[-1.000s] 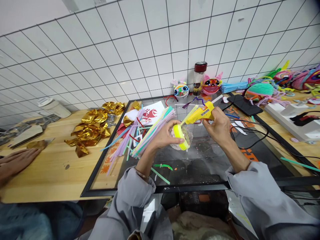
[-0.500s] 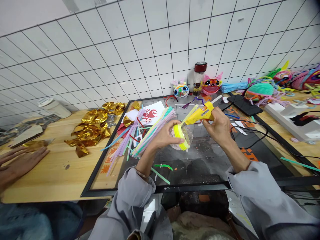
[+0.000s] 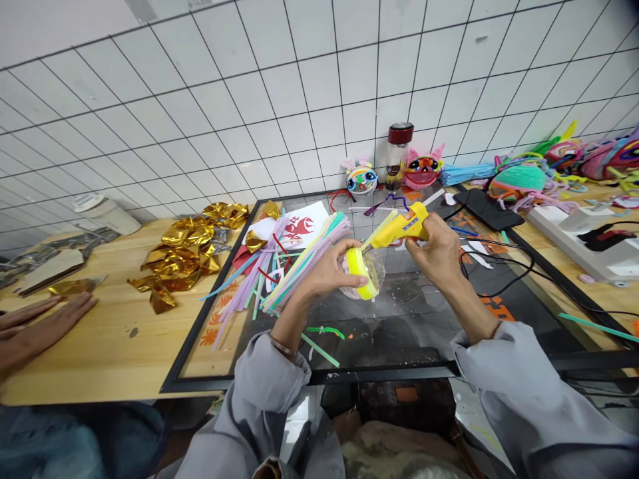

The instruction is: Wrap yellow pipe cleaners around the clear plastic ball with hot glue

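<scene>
My left hand point(image 3: 322, 271) is closed round a small clear plastic tub point(image 3: 378, 271) with a bright yellow band point(image 3: 368, 290) wrapped about its side. The thumb and fingers press on the band. In my right hand point(image 3: 439, 246) is a yellow hot glue gun point(image 3: 397, 231), gripped by its handle and angled down to the left. Its nozzle is at the upper edge of the band; whether it touches I cannot tell. A pale yellow strip point(image 3: 383, 222) slants up beside the gun. Beneath both hands lies a dark glass-topped board point(image 3: 399, 332) with a black frame.
Pastel strips point(image 3: 312, 266) lie left of the tub, near a white sheet with a red print point(image 3: 299, 226). Crumpled gold foil point(image 3: 182, 253) and another person's hand point(image 3: 47, 326) are farther left. A bottle point(image 3: 394, 159), phone point(image 3: 489, 209), black cable point(image 3: 519, 276) and power strip point(image 3: 589, 243) stand behind and right.
Almost nothing differs. The glue gun's nozzle has dipped very slightly toward the yellow band, and the other person's hand on the left has shifted a little.
</scene>
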Tool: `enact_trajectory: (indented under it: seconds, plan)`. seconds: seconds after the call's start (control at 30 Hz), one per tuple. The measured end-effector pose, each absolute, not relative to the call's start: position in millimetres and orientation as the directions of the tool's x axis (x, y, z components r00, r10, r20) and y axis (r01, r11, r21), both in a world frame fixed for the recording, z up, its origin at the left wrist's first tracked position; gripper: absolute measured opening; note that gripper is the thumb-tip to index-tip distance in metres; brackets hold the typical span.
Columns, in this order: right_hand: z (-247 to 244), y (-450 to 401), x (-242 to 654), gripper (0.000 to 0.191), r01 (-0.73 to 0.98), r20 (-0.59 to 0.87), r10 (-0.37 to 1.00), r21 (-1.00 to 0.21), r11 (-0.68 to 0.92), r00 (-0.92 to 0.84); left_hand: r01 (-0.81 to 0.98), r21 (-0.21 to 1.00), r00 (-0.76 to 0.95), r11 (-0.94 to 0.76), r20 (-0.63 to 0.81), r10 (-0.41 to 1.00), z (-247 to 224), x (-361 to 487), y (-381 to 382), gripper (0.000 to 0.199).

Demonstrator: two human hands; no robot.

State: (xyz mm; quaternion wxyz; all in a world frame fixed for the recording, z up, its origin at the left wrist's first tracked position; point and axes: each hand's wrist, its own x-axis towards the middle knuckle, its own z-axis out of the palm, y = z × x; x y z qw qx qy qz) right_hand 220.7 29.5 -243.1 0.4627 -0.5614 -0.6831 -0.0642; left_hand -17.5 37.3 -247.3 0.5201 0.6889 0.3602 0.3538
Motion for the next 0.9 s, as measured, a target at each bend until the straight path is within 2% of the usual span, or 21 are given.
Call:
enact_trajectory:
  seconds: [0.37, 0.9]
  plan:
    - [-246.7, 32.5, 221.7, 0.025, 0.826, 0.768, 0.639, -0.379, 0.416, 0.031, 0.146, 0.967, 0.505, -0.207, 0.107, 0.856, -248.5, -19.8, 37.0, 0.074]
    - [-244.1, 33.1, 226.9, 0.025, 0.756, 0.786, 0.617, -0.390, 0.526, -0.023, 0.142, 0.968, 0.521, -0.206, 0.104, 0.847, -245.6, -19.2, 36.7, 0.066]
